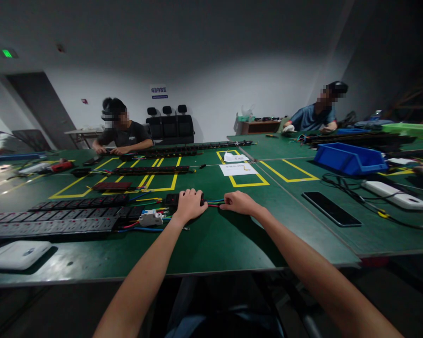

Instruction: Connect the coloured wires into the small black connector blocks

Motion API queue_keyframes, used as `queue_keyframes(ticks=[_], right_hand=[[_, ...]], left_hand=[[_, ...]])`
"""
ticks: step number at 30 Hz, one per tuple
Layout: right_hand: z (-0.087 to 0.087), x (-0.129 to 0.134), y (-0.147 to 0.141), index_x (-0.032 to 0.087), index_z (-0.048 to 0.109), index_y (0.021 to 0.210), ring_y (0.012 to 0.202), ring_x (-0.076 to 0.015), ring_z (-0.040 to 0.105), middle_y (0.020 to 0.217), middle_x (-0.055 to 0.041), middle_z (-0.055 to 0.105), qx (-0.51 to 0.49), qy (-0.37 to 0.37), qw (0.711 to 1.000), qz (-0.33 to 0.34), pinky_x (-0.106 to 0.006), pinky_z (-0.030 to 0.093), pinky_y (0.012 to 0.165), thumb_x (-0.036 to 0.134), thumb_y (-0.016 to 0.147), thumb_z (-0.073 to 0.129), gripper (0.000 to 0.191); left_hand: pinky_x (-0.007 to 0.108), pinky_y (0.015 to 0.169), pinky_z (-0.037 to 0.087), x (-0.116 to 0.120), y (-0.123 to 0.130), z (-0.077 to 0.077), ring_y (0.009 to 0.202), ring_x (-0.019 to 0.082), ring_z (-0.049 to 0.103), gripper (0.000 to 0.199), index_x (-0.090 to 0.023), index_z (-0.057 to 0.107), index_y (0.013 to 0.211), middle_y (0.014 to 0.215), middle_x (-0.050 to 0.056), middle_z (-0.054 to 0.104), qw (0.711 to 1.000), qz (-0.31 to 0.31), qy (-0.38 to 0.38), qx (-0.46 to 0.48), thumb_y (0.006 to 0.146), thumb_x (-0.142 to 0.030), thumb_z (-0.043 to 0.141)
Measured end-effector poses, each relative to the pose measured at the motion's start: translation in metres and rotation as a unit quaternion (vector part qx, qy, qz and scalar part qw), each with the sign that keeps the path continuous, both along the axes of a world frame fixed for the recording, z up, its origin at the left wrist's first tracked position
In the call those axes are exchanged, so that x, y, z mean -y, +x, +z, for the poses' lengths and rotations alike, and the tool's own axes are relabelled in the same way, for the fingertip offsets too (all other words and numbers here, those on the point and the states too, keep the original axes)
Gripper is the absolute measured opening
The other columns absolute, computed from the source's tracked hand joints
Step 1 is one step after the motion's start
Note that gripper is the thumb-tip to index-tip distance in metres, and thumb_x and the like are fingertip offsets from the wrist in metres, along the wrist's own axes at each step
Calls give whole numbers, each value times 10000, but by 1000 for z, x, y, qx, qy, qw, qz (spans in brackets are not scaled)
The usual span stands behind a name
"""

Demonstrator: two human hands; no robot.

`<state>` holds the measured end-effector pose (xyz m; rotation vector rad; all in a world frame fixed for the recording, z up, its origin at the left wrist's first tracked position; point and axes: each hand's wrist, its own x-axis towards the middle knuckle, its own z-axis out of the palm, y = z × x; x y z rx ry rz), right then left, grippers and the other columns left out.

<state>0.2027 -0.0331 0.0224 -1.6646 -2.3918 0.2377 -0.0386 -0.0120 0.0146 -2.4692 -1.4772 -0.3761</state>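
My left hand (190, 205) is wrapped over a small black block (171, 200) on the green table. Just to its right, my right hand (238, 202) is closed in a pinch on coloured wires (214, 203), which run out from under the left hand. Left of the block lie long black socket strips (52, 225) with red parts. A grey-white breaker (151, 217) with red and blue wires sits at their right end. The fingertips of my right hand are partly hidden.
A black phone (331, 209), a blue bin (348, 158) and a white power strip (396, 195) are on the right. A white box (17, 255) lies at the front left. Paper sheets (238, 169) lie beyond my hands. Two people sit across the table; another person's hand shows far right.
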Motion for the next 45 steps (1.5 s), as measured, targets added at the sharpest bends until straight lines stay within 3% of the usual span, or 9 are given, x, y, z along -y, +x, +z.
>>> queue_keyframes(ticks=[30, 45], right_hand=[[-1, -1, 0, 224, 681, 847, 726, -167, 625, 834, -33, 727, 5, 2, 1000, -1, -252, 312, 575, 506, 915, 662, 291], [-1, -2, -2, 201, 691, 771, 685, -152, 592, 770, -29, 704, -23, 65, 998, 10, -250, 291, 572, 472, 904, 687, 302]], left_hand=[[460, 930, 384, 0, 0, -1, 1076, 323, 568, 417, -197, 636, 1171, 1127, 139, 656, 1000, -1, 1, 0, 941, -523, 515], [454, 926, 376, 2, 2, 1, 1075, 326, 561, 420, -191, 638, 1172, 1117, 144, 657, 1000, 5, 0, -3, 934, -518, 526]])
